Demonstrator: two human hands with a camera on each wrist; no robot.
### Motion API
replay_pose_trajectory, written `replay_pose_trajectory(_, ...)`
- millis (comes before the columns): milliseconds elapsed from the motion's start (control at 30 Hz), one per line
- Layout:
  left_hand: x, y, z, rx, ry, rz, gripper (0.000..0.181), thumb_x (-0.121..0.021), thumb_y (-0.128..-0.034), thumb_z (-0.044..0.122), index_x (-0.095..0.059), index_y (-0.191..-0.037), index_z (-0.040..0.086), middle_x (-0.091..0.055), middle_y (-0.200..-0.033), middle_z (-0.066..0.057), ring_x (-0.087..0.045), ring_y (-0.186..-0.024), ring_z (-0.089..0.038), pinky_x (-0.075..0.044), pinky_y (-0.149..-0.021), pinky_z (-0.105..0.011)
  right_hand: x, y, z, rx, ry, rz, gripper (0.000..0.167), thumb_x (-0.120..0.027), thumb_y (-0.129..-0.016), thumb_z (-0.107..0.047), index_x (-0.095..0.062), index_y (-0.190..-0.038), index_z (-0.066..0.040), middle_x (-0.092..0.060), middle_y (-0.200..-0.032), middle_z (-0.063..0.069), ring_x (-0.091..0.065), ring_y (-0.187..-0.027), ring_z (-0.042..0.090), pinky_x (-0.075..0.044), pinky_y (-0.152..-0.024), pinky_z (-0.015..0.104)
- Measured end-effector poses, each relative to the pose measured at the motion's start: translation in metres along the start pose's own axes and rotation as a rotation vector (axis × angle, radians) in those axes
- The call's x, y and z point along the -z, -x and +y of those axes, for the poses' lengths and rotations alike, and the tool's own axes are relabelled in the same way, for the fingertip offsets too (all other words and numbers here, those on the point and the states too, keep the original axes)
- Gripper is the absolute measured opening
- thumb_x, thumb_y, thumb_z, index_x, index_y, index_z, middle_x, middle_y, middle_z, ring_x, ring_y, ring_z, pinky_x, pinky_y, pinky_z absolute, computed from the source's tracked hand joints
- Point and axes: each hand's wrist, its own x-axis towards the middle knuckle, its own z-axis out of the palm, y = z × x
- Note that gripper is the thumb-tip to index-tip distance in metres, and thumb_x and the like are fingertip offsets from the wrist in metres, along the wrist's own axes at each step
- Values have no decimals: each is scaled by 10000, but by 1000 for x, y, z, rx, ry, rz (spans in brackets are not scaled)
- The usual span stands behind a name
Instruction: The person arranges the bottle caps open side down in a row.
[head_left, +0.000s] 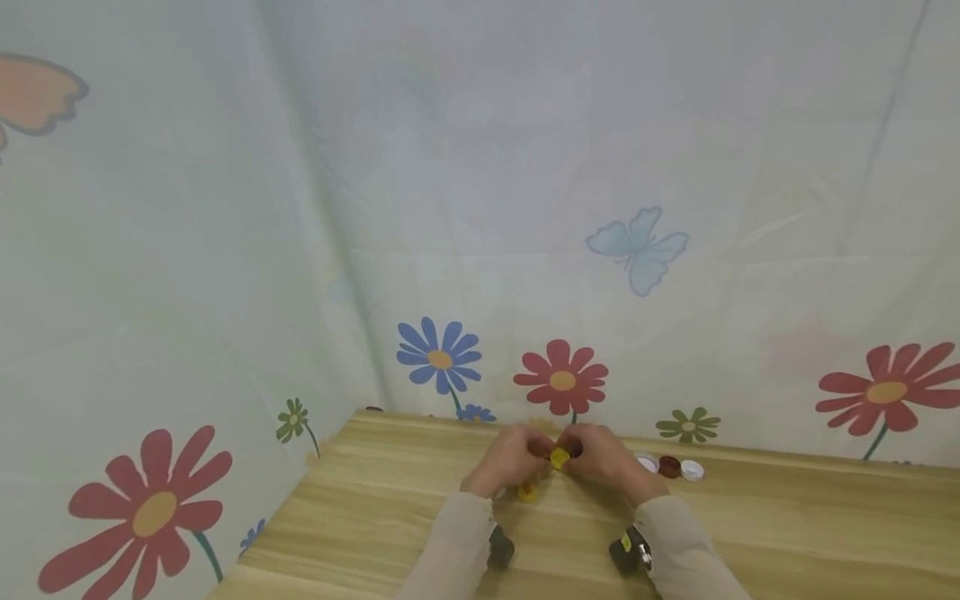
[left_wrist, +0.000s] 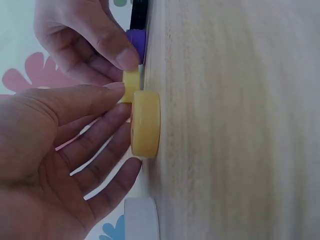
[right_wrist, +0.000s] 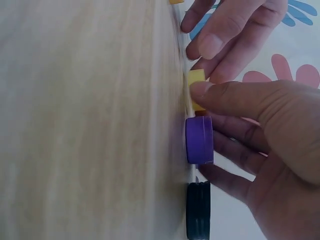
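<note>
A small yellow cap (head_left: 559,457) is between the two hands on the wooden table. The left hand (head_left: 512,458) pinches it from the left with thumb and fingers; in the left wrist view that hand (left_wrist: 65,145) has its other fingers spread loosely. From the other side the right hand (head_left: 600,458) pinches the same yellow cap (right_wrist: 197,87), thumb on its near face. A larger yellow cap (left_wrist: 146,124) stands close by the left fingertips. Beside the right fingers (right_wrist: 240,135) is a purple cap (right_wrist: 199,140).
A black ridged cap (right_wrist: 198,210) lies past the purple one. A white cap (left_wrist: 141,219) is on the left hand's far side. Right of the hands lie a dark red cap (head_left: 670,467) and a white cap (head_left: 692,471). A flowered cloth (head_left: 480,208) hangs behind the table.
</note>
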Motion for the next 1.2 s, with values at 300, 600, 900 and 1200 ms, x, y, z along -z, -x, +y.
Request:
replay_pose_trajectory(300,3,1,-1,-50,38,32,237,-785,-901,-31,-798,-1128,36,-785,-1060,-69,-715,-927,-181,-594,-844,-325,7,3,-8,-11,-12,29,205,-826,-865,32,-765,-1037,-61,-759,-1015,48,-716,-1008,302,-594,-913,482)
replay_pose_trajectory(600,3,4,1,-105,85,71,224,-803,-868,-74,-800,-1072,18,-782,-1020,-83,-736,-917,-211,-604,-819,-300,14,10,-14,-13,-38,65,193,-830,-868,-37,-773,-1049,-68,-772,-1041,55,-720,-1032,316,-574,-941,510)
replay_pose_trajectory(900,9,5,3,-126,71,87,151,-837,-875,-11,-814,-1000,70,-771,-949,18,-721,-863,-137,-596,-798,-281,23,17,-19,12,-125,79,80,-799,-942,-107,-763,-999,-65,-765,-991,42,-726,-965,275,-609,-867,474)
replay_pose_trajectory(1200,13,8,3,-138,57,47,114,-836,-914,55,-830,-1017,103,-769,-950,41,-665,-834,-89,-569,-792,-263,23,27,-17,-5,-189,67,51,-797,-965,-134,-761,-989,-106,-733,-954,-38,-676,-915,169,-606,-839,406)
